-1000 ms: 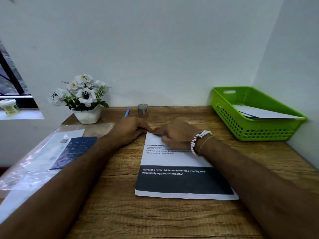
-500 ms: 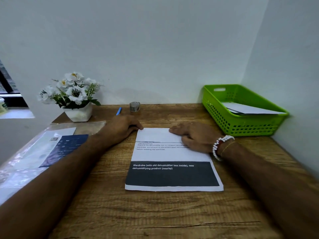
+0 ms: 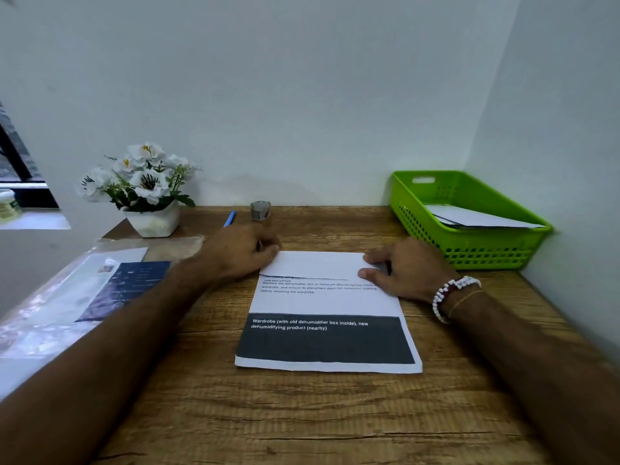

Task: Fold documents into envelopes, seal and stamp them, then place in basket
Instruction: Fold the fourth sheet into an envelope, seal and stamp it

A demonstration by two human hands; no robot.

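Head view: green basket holds white envelopes; left hand and right hand press open-fingered on the folded document on the worktop.

table: grained wood | document: matt paper | basket: glossy plastic

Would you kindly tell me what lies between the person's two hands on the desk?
In the head view, the folded-over top strip of the document spans the gap between the left hand and the right hand, each touching one end.
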